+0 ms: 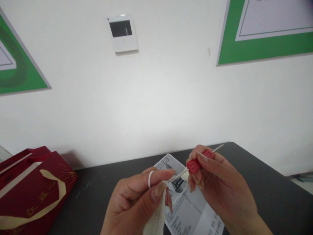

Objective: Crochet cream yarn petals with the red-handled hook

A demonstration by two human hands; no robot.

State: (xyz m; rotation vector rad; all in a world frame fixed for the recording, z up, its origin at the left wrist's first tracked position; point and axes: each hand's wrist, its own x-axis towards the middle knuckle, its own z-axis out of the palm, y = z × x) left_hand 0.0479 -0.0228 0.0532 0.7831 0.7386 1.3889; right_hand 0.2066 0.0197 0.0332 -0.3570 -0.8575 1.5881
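Note:
My left hand (139, 197) pinches the top edge of a white crocheted piece (156, 218), which hangs below the fingers. A loop of white yarn (149, 179) goes round its index finger. In my right hand (217, 182) is a crochet hook with a red handle (198, 163), held between thumb and fingers. The hook's thin metal shaft points left and meets the piece at my left fingertips; its other metal end sticks out at the upper right. A strand of white yarn (182, 195) droops between the hands. The exact stitch at the tip is too small to make out.
A printed sheet (186, 215) lies on the dark table (97, 189) under my hands. Dark red gift bags (49, 189) with a cream ribbon stand at the left. Behind the table is a white wall with a wall panel (123, 34) and green-framed posters (264, 49).

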